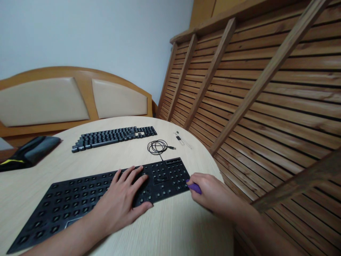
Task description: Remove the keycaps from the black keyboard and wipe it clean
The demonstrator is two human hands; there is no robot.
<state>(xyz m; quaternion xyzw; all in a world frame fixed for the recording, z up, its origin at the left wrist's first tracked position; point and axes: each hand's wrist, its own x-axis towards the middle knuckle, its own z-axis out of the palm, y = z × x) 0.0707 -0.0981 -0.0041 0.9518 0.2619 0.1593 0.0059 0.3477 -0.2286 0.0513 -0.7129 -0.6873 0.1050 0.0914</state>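
Observation:
A black keyboard base point(101, 188) without its keycaps lies on the table, its bare switches showing in rows. My left hand point(122, 199) rests flat on the middle of it, fingers spread. At the base's right edge, my right hand point(206, 188) is closed round a small purple thing point(195, 187). Most of that purple thing is hidden in my fingers, so its kind does not show. A coiled black USB cable point(157, 147) runs from the base's back edge. Beyond it, removed black keycaps point(112, 137) sit arranged in keyboard layout.
The round pale wooden table point(176, 227) ends just right of my right hand. A wire keycap puller point(180, 139) lies near its far right edge. At the left is a black and grey bag-like item point(34, 151). A slatted wooden frame point(253, 106) stands close on the right.

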